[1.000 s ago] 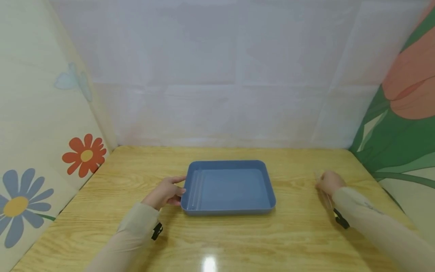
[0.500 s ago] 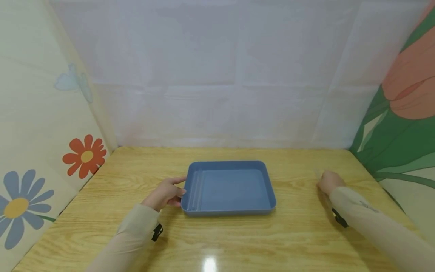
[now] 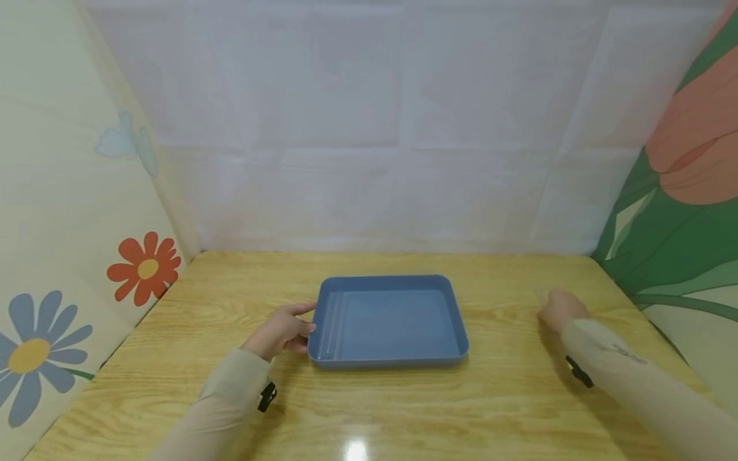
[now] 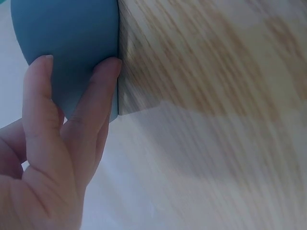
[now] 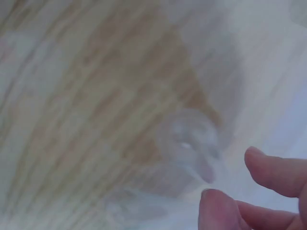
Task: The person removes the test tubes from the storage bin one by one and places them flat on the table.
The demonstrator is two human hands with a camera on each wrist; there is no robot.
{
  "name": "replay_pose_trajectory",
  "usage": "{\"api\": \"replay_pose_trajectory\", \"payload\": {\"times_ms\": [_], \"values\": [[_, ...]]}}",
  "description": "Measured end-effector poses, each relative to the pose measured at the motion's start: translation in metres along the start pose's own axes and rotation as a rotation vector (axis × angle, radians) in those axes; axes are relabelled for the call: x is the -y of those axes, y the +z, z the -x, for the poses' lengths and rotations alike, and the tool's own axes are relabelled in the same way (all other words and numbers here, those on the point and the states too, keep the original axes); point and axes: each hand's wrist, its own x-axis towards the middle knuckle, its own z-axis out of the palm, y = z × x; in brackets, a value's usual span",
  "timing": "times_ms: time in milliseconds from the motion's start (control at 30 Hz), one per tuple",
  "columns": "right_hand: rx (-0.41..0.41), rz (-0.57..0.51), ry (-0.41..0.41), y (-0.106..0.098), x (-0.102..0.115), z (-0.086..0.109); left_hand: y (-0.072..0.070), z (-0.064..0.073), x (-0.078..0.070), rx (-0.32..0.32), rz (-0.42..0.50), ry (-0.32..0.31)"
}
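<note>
A blue rectangular tray (image 3: 398,363) lies on the wooden table, with several clear narrow pieces (image 3: 334,320) side by side along its left end. My left hand (image 3: 282,331) touches that end from outside. In the left wrist view its fairly straight fingers (image 4: 86,103) rest on the outer wall, from the rim down to the base. My right hand (image 3: 562,310) is low at the right of the table, fingers curled. Past its fingertips the right wrist view shows a clear, spoon-like plastic piece (image 5: 184,136); I cannot tell whether it is gripped. Another clear piece (image 5: 132,206) lies below it.
A white sheet (image 3: 369,128) hangs behind the table (image 3: 369,416). Flower-printed cloths stand on both sides, with a red flower (image 3: 147,267) at left and a pink tulip (image 3: 697,147) at right. Black straps (image 3: 579,371) hang under both cuffs.
My right hand has shifted slightly to the right, and the clear strip seen under its wrist a second ago no longer shows. The left hand and tray stay in place.
</note>
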Motion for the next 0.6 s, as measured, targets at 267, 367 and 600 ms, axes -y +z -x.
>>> {"api": "replay_pose_trajectory", "payload": {"times_ms": [267,367,600], "values": [[0.003,-0.038,-0.018,-0.010,0.002,0.009,0.000,0.000,0.003,0.009,0.013,0.006],[0.015,-0.045,-0.012,-0.012,0.002,0.013,0.000,0.000,0.003,0.003,0.011,0.005],[0.035,-0.158,0.008,-0.019,0.002,0.021,0.000,-0.001,0.002,0.000,-0.002,0.010]]}}
